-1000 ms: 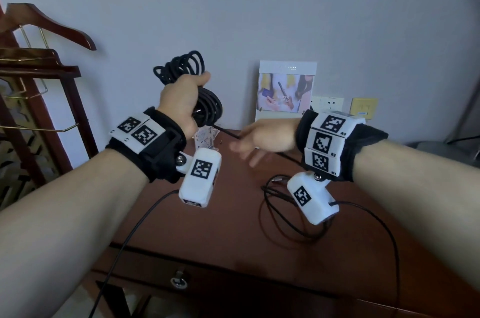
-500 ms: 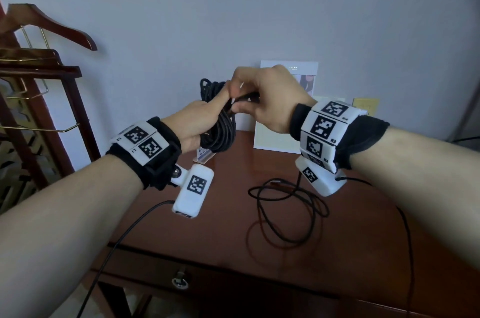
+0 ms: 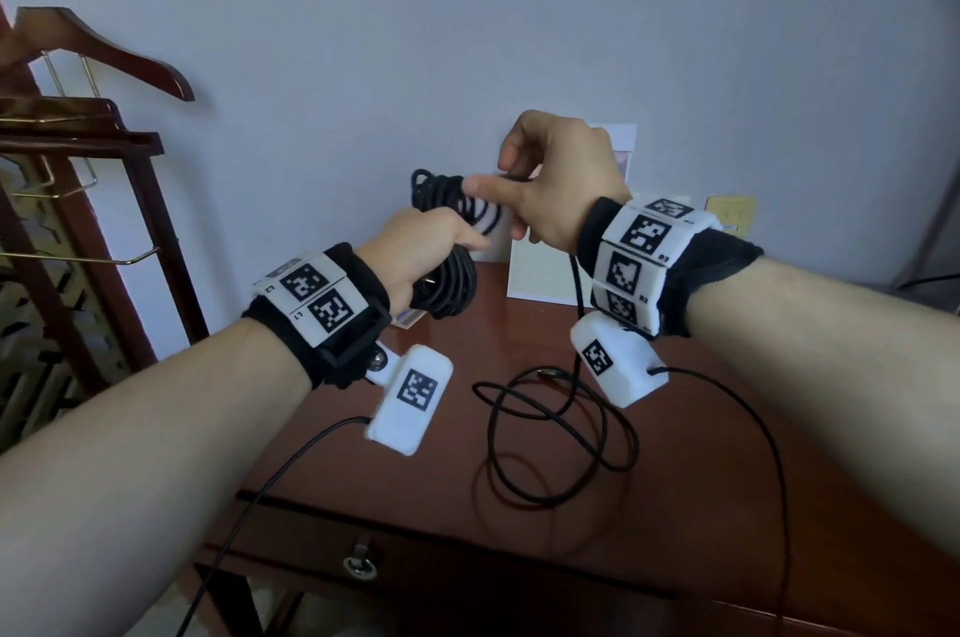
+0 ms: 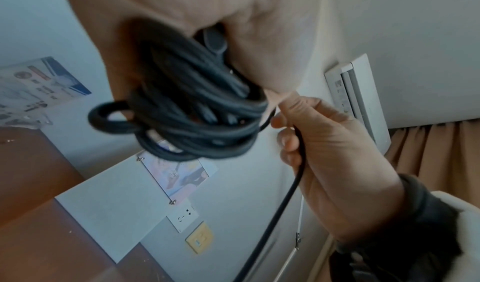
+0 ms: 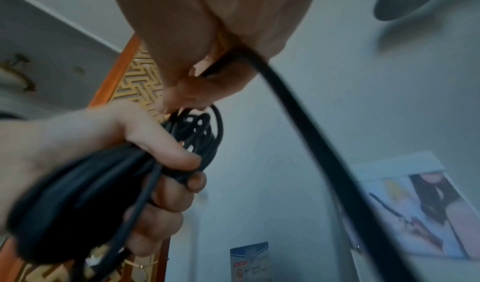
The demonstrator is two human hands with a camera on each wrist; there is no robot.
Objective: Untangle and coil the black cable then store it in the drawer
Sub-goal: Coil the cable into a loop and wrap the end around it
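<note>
My left hand (image 3: 421, 246) grips a thick coil of black cable (image 3: 449, 283) above the back of the wooden desk (image 3: 363, 454). The coil (image 4: 192, 114) bulges out of the fist in the left wrist view, and my left hand's fingers (image 5: 176, 163) wrap it in the right wrist view. My right hand (image 3: 550, 184) is just right of the coil and pinches the free strand (image 5: 298, 126), which hangs down to loose loops (image 3: 550, 428) on the desk. The drawer (image 3: 415, 579) under the desk front is closed, with a ring pull (image 3: 359, 568).
A white calendar stand (image 3: 540, 267) leans on the wall behind the hands. A wooden rack with a hanger (image 3: 98, 54) stands at the left. Wall sockets (image 3: 730, 215) sit at the right. Thin wires from the wrist cameras trail over the desk front.
My right hand rose from the desk to the coil with the strand and now sits beside its top. The left hand lowered and tilted the coil. The loose loops shifted on the desk.
</note>
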